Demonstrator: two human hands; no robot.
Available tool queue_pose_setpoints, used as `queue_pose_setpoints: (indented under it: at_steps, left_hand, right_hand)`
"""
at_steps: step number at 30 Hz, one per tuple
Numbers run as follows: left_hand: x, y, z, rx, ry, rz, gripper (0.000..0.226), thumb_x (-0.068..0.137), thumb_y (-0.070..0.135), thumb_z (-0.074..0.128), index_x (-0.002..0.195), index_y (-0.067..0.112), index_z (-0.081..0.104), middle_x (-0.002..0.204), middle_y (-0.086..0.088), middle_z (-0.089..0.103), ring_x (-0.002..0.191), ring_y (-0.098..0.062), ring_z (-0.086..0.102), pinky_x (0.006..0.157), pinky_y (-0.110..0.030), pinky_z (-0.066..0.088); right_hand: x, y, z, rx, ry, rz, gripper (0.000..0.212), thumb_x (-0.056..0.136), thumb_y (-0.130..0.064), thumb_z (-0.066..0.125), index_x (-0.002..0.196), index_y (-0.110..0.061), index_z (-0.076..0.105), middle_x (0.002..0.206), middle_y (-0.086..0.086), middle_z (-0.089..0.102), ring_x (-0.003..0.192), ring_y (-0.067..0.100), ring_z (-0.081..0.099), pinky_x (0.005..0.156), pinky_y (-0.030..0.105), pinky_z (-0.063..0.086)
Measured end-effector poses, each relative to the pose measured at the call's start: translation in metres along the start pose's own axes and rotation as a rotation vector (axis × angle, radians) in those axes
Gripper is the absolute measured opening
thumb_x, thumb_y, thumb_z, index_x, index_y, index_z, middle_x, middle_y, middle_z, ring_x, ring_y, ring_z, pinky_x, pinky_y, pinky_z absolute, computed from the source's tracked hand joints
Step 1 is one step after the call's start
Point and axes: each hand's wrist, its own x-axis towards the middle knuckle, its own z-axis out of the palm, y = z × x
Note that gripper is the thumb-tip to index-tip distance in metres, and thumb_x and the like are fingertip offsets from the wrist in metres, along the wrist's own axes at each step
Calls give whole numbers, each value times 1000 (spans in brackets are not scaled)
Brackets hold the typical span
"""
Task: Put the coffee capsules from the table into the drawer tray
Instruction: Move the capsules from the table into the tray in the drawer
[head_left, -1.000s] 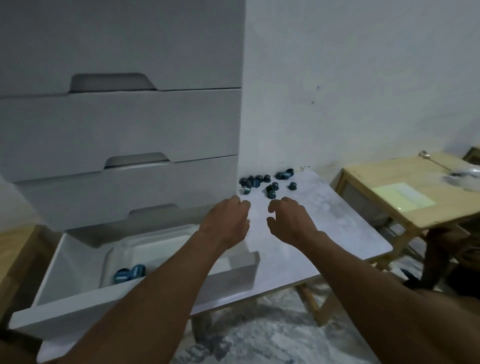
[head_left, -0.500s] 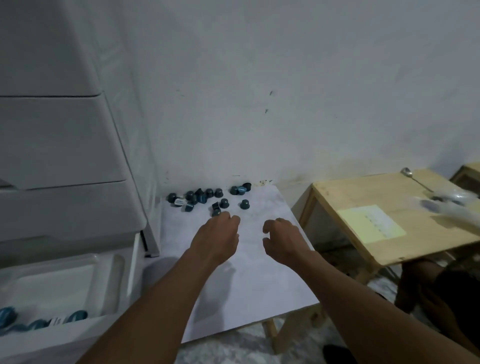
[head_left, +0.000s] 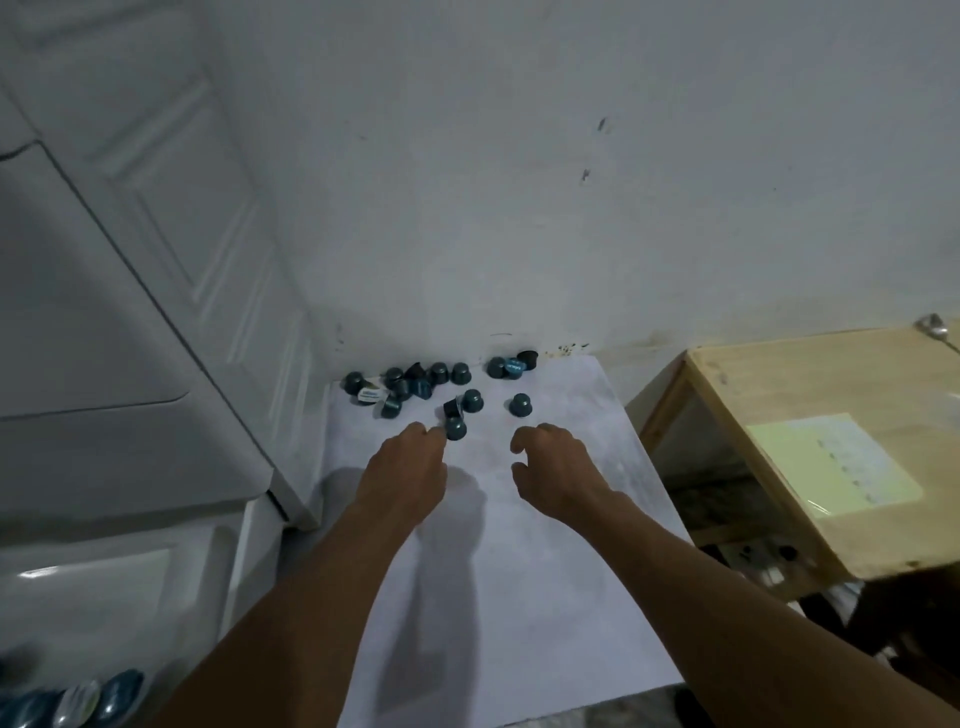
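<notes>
Few stowed capsules (head_left: 98, 699) are seen in the drawer tray (head_left: 130, 597); most coffee capsules (head_left: 415, 387) are left on the table (head_left: 519, 597). The nearest capsule (head_left: 456, 428) is touched by left hand (head_left: 410, 470) fingers, grip unclear; right hand (head_left: 558, 470) is loosely curled, empty.

Left hand (head_left: 410, 470) just beside nearest capsule (head_left: 456, 428) on table (head_left: 524, 597); right hand (head_left: 558, 467) loosely curled, empty.

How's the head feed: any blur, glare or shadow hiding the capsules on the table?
Head view: dim, bluish light, no glare on the table; the arm shadows stop short of the capsule cluster, which looks soft but distinct; its bottom-left corner smears the tray capsules in the drawer tray; wide-angle bends the drawer unit.
</notes>
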Motion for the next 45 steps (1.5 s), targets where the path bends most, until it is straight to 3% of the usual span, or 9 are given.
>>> queue_pose_setpoints:
  at_steps: [8, 18, 21, 23, 28, 34, 39, 41, 45]
  left_hand:
    - [69, -13, 29, -151, -32, -44, 26, 92, 15, 52, 118, 15, 56, 115, -6, 58, 104, -28, 58, 85, -35, 47]
    - [124, -13, 60, -245, -37, -206, 41, 85, 28, 67, 119, 11, 51, 117, -9, 58, 108, -26, 57, 88, -32, 46]
    - [136, -10, 71, -256, -36, -248, 48, 82, 31, 71, 118, 10, 46, 115, -11, 58, 106, -29, 58, 84, -35, 48]
    - [143, -10, 77, -261, -39, -255, 45, 84, 27, 69, 117, 10, 45, 114, -12, 59, 106, -29, 59, 84, -35, 49]
    - [162, -14, 82, -314, 14, -241, 24, 90, 18, 58, 109, 9, 46, 107, -11, 63, 101, -27, 61, 78, -34, 49]
    - [174, -24, 75, -299, 16, -251, 20, 89, 12, 57, 104, 10, 45, 105, -12, 61, 98, -28, 60, 70, -27, 39]
    - [156, -27, 63, -348, -12, -241, 34, 86, 14, 64, 114, 13, 44, 113, -12, 58, 104, -29, 58, 84, -37, 50]
    - [147, -29, 56, -326, -32, -226, 39, 87, 18, 62, 122, 17, 46, 121, -12, 54, 111, -30, 53, 90, -37, 46]
    - [132, -31, 44, -311, -86, -241, 45, 87, 22, 59, 132, 21, 51, 129, -12, 44, 116, -33, 49, 95, -37, 43]
  right_hand:
    - [78, -1, 22, -8, -76, 51, 28, 89, -14, 56, 117, -10, 59, 125, 16, 58, 107, 35, 59, 90, 41, 50]
    - [155, 6, 41, 30, -79, 45, 33, 87, -7, 57, 120, -11, 59, 112, 13, 61, 102, 32, 58, 84, 36, 46]
    - [174, 8, 47, 51, -111, 33, 33, 84, -3, 57, 116, -11, 59, 109, 12, 59, 98, 34, 58, 85, 42, 49]
    - [184, 10, 52, 65, -126, 26, 32, 83, -3, 56, 114, -11, 59, 108, 12, 57, 95, 35, 58, 84, 46, 50]
    - [206, 14, 63, 51, -200, -21, 41, 89, -7, 55, 129, -15, 53, 122, 14, 52, 105, 37, 56, 85, 40, 47]
    - [216, 14, 68, 38, -191, 0, 22, 89, -8, 55, 110, -5, 57, 111, 15, 56, 98, 36, 56, 72, 35, 41]
    - [207, 9, 58, 61, -146, 3, 20, 87, -11, 57, 106, -7, 55, 106, 14, 61, 93, 33, 58, 75, 36, 46]
    - [197, 5, 51, 76, -131, 7, 28, 86, -14, 57, 114, -13, 57, 109, 14, 60, 97, 35, 58, 80, 39, 49]
    - [173, -3, 37, 91, -96, 33, 22, 84, -11, 53, 103, -14, 63, 99, 15, 56, 92, 37, 55, 77, 40, 49]
